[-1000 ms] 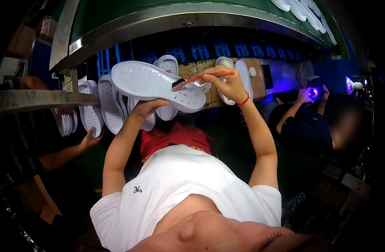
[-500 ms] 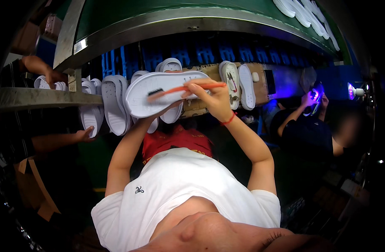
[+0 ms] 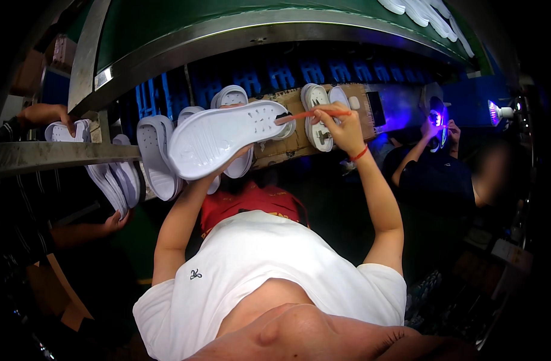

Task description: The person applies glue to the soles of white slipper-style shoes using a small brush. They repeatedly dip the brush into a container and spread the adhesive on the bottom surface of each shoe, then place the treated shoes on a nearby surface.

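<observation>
A grey-rimmed green conveyor (image 3: 185, 12) spans the background. Far left, a co-worker's hand (image 3: 115, 222) holds white soles (image 3: 114, 183). Here's the glossy white shoe sole (image 3: 206, 141) — up over the left edge of the brown cardboard sheet (image 3: 288, 148), left hand (image 3: 239, 155) clasped on it from beneath, fingertips hidden. At its holed end, an orange-handled, black-bristled brush (image 3: 308, 114) — pinched by the right hand (image 3: 342, 129), fingers together. A flat black rectangle (image 3: 376, 108) lies by the cardboard's right edge.

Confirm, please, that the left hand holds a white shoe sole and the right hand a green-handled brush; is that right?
Only the handle's colour is wrong: the head view shows an orange-handled brush in the right hand; the left hand does hold a white shoe sole.
</observation>
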### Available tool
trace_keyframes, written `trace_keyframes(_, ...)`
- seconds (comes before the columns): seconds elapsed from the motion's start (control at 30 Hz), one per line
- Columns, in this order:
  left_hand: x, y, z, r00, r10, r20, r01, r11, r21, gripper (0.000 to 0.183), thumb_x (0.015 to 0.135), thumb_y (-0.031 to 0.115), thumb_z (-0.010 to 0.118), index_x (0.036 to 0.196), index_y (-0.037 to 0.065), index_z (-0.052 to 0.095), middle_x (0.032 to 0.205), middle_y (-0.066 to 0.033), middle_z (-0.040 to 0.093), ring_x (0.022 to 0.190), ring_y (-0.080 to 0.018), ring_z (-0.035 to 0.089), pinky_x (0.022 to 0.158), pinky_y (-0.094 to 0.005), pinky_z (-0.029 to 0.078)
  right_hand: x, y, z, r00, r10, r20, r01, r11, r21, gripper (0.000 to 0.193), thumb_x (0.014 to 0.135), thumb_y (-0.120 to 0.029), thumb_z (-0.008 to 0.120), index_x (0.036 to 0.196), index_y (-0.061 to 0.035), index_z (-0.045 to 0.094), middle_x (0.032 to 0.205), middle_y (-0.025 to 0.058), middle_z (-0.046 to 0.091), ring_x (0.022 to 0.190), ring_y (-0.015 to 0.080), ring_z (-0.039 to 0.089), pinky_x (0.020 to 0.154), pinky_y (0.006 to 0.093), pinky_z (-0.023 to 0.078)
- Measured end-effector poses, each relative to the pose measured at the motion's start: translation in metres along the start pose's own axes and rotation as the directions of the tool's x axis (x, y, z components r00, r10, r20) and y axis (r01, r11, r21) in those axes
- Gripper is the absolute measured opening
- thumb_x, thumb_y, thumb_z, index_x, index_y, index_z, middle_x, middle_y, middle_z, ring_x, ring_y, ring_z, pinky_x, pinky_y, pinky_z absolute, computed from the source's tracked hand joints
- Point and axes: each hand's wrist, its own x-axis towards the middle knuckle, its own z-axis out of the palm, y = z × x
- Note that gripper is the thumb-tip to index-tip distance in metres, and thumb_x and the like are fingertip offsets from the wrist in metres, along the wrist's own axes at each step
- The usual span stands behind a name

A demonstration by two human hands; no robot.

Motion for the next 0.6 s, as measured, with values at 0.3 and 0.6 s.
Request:
trace_keyframes(0.3,0.023,-0.026,0.012,0.942,-0.219,0.253,0.334,0.670,-0.663,0.049,0.083,0.021,0.067,0.126,0.003,0.052,0.126,-0.0100,0.053,0.114,-0.0186,0.054,0.099,-0.0307,0.042,-0.043,-0.061,0.054,0.910,0.407,0.073,-0.327,0.599,0.731,0.025,0.091,-0.015,0.057,0.097,0.0074,0.065,0.075,0.0130,0.069,0.070,0.0115,0.063,0.064,0.0209,0.046)
trace_keyframes(0.6,0.242,0.018,0.079,0.856,0.028,0.515,0.221,0.882,-0.416,0.053,0.086,0.022,0.060,0.129,-0.004,0.044,0.127,-0.0171,0.050,0.112,-0.0241,0.055,0.099,-0.0368,0.043,-0.085,-0.067,-0.035,0.525,0.455,-0.719,0.354,0.651,0.671,0.022,0.095,-0.015,0.053,0.099,0.0042,0.062,0.072,0.0087,0.065,0.063,0.0151,0.061,0.063,0.0255,0.049)
